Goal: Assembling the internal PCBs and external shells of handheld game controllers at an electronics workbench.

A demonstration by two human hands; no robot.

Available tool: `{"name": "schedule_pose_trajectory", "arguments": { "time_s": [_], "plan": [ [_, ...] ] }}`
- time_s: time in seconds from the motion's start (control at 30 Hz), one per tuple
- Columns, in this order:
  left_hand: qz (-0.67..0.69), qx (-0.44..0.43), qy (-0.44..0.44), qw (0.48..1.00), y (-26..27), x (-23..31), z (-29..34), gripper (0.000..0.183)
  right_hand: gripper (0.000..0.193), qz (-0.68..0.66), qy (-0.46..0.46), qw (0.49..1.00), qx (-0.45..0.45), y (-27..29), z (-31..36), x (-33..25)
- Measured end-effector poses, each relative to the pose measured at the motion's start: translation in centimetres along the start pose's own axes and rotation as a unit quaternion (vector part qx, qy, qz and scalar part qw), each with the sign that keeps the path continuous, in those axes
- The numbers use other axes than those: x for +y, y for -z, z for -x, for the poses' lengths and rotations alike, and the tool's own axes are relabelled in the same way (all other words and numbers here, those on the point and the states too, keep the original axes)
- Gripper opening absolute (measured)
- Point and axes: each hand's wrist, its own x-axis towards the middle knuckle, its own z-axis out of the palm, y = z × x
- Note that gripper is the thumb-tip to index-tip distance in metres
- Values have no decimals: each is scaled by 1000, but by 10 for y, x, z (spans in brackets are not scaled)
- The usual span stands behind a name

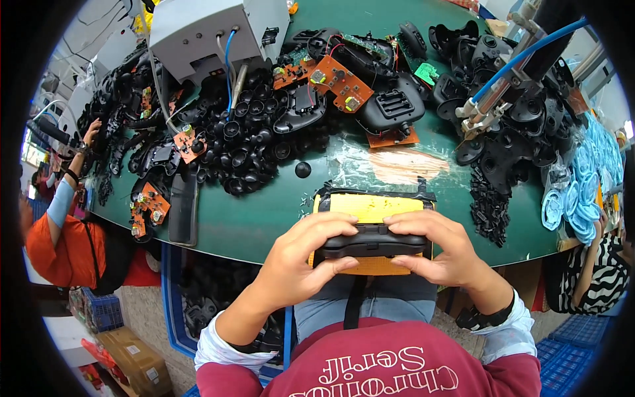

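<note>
Gripping a black plastic game-controller shell (372, 242) from both ends, the left hand (301, 255) and the right hand (440, 248) hold it just above a yellow-orange work mat with black taped edges (370, 206) at the near rim of the round green table (264, 218). The left fingers curl over the shell's top edge with the thumb pressed along its underside; the right fingers wrap the other end the same way, thumb below. The shell sits level between the hands, over the person's lap.

Farther back lies a heap of small black thumbstick caps (248, 142), with orange circuit boards (340, 83) beside a grey box-shaped machine (211, 30). A single black cap (303, 169) rests alone near the mat. Light-blue cable bundles (585, 198) lie at the right rim.
</note>
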Motion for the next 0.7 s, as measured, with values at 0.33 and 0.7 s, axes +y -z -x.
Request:
{"name": "schedule_pose_trajectory", "arguments": {
  "time_s": [0.33, 0.7],
  "plan": [
    [-4, 44, -22, 999, -7, -3, -11, 32, 34, -36, -27, 999, 25, 7, -5, 7],
    [-199, -85, -150, 965, -31, -6, 15, 47, 44, 155, 48, 987, -23, 31, 39, 1]
  ]
}}
